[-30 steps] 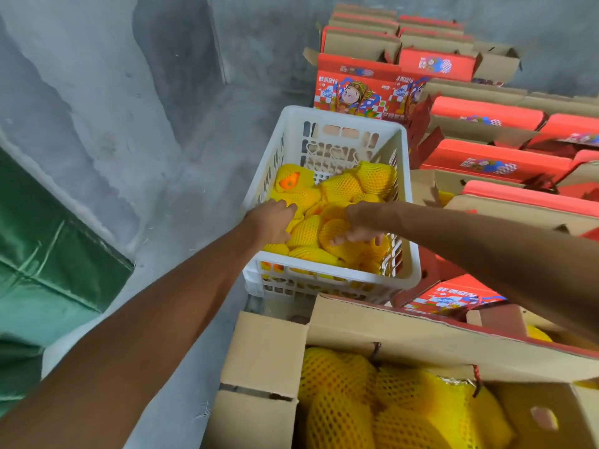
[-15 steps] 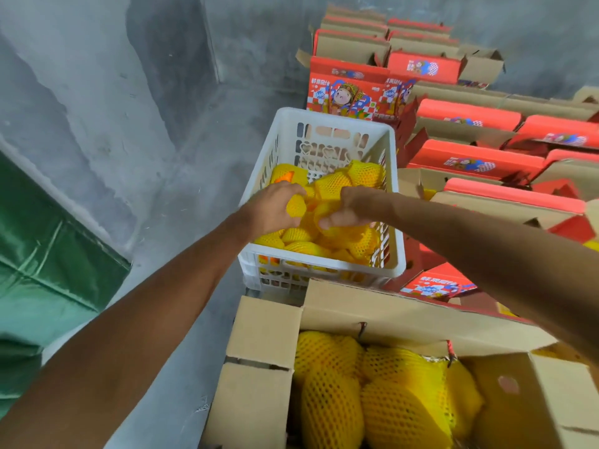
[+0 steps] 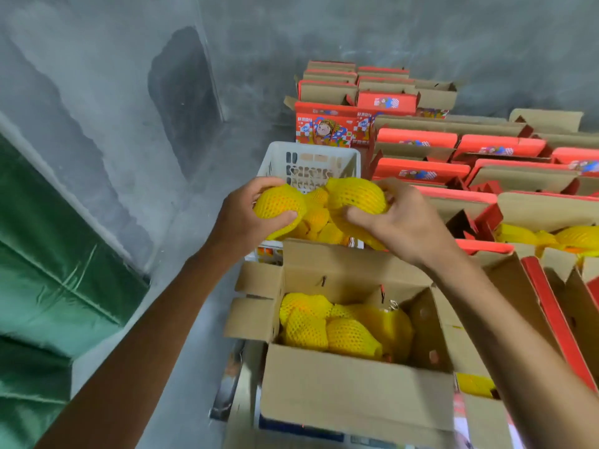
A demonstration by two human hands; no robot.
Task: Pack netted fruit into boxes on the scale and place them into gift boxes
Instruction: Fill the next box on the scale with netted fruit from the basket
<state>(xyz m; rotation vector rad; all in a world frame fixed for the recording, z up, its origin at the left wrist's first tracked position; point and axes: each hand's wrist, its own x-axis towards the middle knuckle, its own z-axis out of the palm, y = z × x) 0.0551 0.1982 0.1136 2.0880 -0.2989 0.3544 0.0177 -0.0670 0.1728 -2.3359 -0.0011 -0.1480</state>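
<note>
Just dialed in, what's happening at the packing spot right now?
A person holds one netted fruit in each hand: the left hand grips one netted fruit, the right hand another, both raised above the white crate. Below them an open cardboard box already holds several netted fruits. Red gift boxes stand open to the right.

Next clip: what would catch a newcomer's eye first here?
Two fruits in bright yellow foam netting, one gripped in the left hand and one in the right hand, held above the white plastic crate. Just below, an open cardboard box already holds more netted fruit. Rows of red gift boxes fill the right side.
</note>
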